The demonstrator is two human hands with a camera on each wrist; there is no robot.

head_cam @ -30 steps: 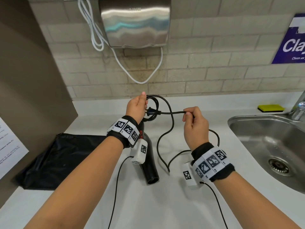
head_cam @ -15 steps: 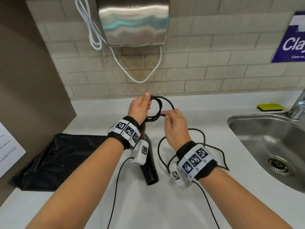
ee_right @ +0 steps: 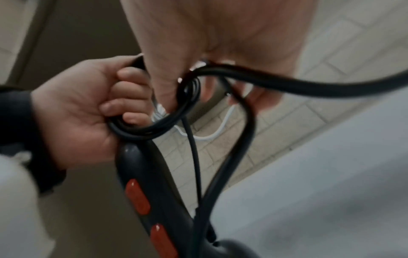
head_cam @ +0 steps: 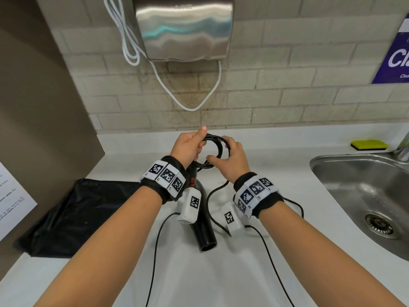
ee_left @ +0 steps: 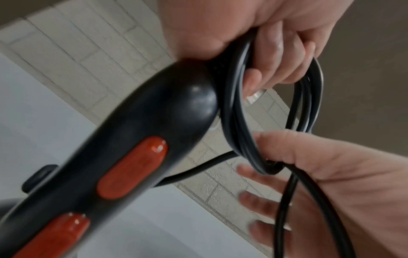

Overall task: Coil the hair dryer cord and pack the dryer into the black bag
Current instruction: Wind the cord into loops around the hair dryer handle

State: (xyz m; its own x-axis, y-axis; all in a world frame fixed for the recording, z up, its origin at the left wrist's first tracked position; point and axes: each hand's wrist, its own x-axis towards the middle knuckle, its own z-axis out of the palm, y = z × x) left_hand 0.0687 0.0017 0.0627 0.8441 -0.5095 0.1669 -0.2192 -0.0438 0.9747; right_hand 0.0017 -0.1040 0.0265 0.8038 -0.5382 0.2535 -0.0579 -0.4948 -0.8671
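My left hand (head_cam: pixel 192 147) grips a small coil of black cord (head_cam: pixel 219 149) together with the handle end of the black hair dryer (head_cam: pixel 204 229), whose barrel rests on the white counter (head_cam: pixel 232 273). In the left wrist view the handle (ee_left: pixel 143 139) shows red buttons, with the coil (ee_left: pixel 237 113) under my curled fingers (ee_left: pixel 276 57). My right hand (head_cam: pixel 232 157) curls round the coil's far side, thumb under it; the right wrist view shows the cord (ee_right: pixel 287 83) running out between thumb and fingers. Slack cord (head_cam: pixel 212 193) trails on the counter. The black bag (head_cam: pixel 77 213) lies flat at the left.
A steel sink (head_cam: pixel 354 187) is set into the counter at the right, with a yellow sponge (head_cam: pixel 368 144) behind it. A metal hand dryer (head_cam: pixel 183 29) with a white cable hangs on the tiled wall. A brown side wall (head_cam: pixel 33 107) borders the left.
My right hand has come left from holding the cord stretched out and has brought it onto the coil in my left hand. Less slack cord lies on the counter.
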